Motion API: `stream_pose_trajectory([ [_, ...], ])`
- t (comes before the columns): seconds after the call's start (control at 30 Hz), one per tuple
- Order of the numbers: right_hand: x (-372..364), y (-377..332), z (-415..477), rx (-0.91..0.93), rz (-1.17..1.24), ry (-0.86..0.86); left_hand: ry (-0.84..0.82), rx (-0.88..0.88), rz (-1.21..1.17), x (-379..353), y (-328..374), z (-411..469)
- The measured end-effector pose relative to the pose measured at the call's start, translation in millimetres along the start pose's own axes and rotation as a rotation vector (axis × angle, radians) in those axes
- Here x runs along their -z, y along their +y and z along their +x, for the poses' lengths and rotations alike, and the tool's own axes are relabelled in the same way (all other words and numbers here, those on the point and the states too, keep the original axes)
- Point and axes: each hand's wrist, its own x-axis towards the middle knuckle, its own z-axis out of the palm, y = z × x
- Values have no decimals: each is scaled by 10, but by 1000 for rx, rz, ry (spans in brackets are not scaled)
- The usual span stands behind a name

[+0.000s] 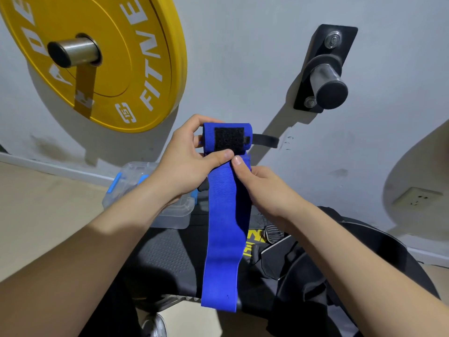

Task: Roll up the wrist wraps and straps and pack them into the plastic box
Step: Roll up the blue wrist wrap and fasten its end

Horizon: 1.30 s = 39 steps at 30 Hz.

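Observation:
A blue wrist wrap (pixel 226 227) is partly rolled at its top end, where a black hook-and-loop patch (pixel 228 139) faces me and a black tab sticks out to the right. Its long tail hangs straight down. My left hand (pixel 187 164) grips the roll, thumb pressed under the patch. Just below the roll, my right hand (pixel 262 188) pinches the wrap's right edge. The clear plastic box (pixel 170 216) with blue clips sits lower left on the floor, partly hidden behind my left wrist.
A yellow weight plate (pixel 136 57) hangs on a wall peg at upper left. A bare black peg (pixel 328 81) juts from the wall at upper right. Dark gear with yellow lettering (pixel 255 242) lies on a black mat below. A wall socket (pixel 418 197) is at right.

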Motion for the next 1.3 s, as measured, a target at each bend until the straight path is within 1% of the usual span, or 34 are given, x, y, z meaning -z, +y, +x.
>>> stream_pose_trajectory([
  [0.1, 4, -1, -27, -8, 231, -160, 27, -32, 23, -7, -7, 16],
  [0.17, 27, -5, -44, -15, 278, -210, 30, -39, 8, 1, -13, 24],
  [0.2, 31, -7, -43, -9, 265, -204, 29, -42, 1, 4, -16, 26],
  [0.27, 3, -19, -33, 31, 159, -122, 31, -40, -21, 3, -25, 37],
  [0.37, -94, -22, 11, 130, -60, 65, 55, -42, -75, 14, -43, 63],
  [0.43, -157, -53, 32, 175, -145, 152, 74, -59, -82, 25, -48, 76],
  [0.63, -198, -162, 60, 282, -367, 249, 110, -95, -138, 46, -51, 66],
  [0.73, -216, -158, 91, 236, -394, 280, 83, -100, -176, 76, -32, 60],
  [0.8, -221, -138, 96, 217, -358, 278, 59, -105, -168, 92, -18, 54],
  [0.93, -138, -96, 97, 139, -210, 177, -29, -96, -109, 131, -8, 61],
  [0.97, -110, -91, 101, 153, -191, 175, -56, -98, -83, 145, -11, 63],
  [1.07, 39, -90, 92, 288, -124, 244, -156, -126, 18, 161, -35, 65],
  [1.17, 209, -94, 94, 444, -27, 201, -218, -123, 24, 129, -49, 51],
  [1.23, 272, -145, 77, 515, -56, 142, -257, -115, 19, 108, -44, 50],
  [1.3, 317, -168, 80, 540, -162, 148, -266, -120, 55, 90, -44, 46],
])
